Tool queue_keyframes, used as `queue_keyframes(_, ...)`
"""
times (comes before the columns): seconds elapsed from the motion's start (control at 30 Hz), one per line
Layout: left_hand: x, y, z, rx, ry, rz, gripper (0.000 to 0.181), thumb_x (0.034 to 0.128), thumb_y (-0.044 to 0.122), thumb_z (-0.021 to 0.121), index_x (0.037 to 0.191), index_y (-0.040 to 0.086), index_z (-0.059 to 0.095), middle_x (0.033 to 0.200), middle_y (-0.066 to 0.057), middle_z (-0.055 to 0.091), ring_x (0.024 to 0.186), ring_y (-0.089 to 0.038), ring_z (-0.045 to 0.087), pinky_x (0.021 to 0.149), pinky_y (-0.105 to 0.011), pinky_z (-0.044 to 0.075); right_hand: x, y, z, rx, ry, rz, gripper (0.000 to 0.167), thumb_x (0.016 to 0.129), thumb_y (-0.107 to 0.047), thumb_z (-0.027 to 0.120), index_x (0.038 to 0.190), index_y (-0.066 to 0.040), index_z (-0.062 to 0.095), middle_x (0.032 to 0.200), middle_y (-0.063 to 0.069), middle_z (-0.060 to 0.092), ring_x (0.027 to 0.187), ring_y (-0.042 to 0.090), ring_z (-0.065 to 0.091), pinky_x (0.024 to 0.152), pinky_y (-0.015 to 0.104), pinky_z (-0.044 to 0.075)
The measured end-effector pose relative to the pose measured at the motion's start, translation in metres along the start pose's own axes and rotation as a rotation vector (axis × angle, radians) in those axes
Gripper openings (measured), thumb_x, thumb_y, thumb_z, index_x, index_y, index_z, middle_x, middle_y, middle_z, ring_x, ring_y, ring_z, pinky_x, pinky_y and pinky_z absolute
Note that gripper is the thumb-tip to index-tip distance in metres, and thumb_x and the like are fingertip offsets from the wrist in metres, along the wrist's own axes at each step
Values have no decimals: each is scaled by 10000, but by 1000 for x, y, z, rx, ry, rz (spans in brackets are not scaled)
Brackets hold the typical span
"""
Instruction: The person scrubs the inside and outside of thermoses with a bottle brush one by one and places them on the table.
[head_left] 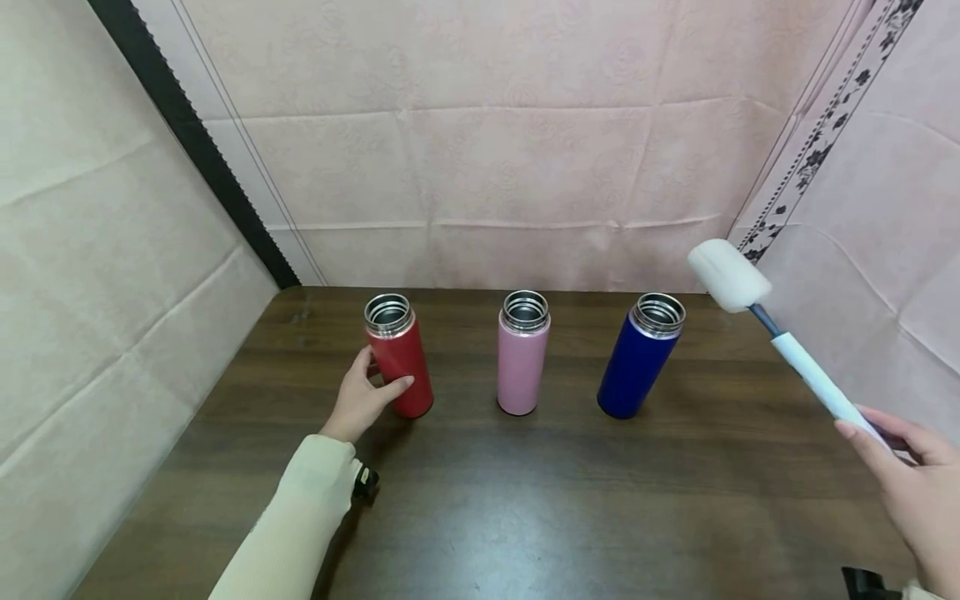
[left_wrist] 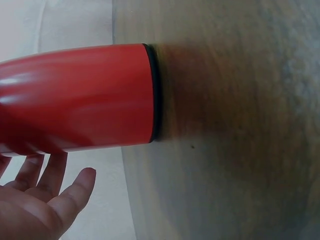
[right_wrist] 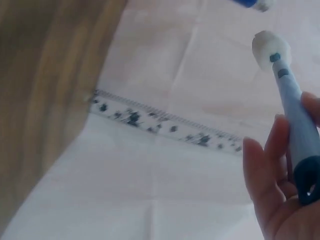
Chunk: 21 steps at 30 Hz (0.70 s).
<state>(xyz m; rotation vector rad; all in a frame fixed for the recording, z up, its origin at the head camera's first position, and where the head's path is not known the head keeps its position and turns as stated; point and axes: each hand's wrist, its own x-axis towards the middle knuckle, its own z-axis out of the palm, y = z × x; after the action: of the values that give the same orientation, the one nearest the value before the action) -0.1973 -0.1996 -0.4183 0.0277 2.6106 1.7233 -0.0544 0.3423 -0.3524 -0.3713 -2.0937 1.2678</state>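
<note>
A red bottle [head_left: 405, 371] without a lid stands on the wooden table at the left. My left hand [head_left: 363, 398] grips its side, the thumb on the near face and the fingers on the left and behind. In the left wrist view, the black-edged base of the red bottle [left_wrist: 100, 97] meets the tabletop, and one finger of my left hand [left_wrist: 37, 205] stays off its wall. My right hand [head_left: 911, 475] holds a bottle brush [head_left: 817, 379] by its pale blue handle. The white sponge head [head_left: 729, 273] points up and left in the air, right of the bottles.
A pink bottle [head_left: 521, 367] stands mid-table and a dark blue bottle [head_left: 637, 367] right of it, both uncapped with steel rims. Pale cloth [head_left: 510, 175] hangs along the table's back edge and both sides. A floral strip [right_wrist: 165, 125] runs down the right cloth.
</note>
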Motion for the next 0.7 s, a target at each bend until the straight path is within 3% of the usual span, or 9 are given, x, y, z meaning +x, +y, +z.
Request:
queue_keyframes(0.33,1,0,1,10,4,10,707,861,258,712,1438,125,326,1410,-110,434,1284,-326,395,985,-522,439,5,-35,13,64,-121,-159,605,800,160,643,1168,-319,597,814,-275,645,675,-117,569,600,26,410)
queue_keyframes(0.57,1,0,0,7,15,6,686,867,252,706,1430,127,335,1398,-108,443,1273,-325,402,984,-519,438,7,-70,27,-18,-211,-138,312,808,-24,736,1061,-206,715,802,-265,662,706,-93,570,596,54,404)
queue_keyframes(0.7,1,0,1,11,17,5,683,864,259,709,1426,128,344,1393,-105,451,1268,-322,408,980,-515,442,9,-85,38,-12,-251,-188,316,804,-20,733,1076,-180,722,809,-258,662,693,-74,565,591,61,405)
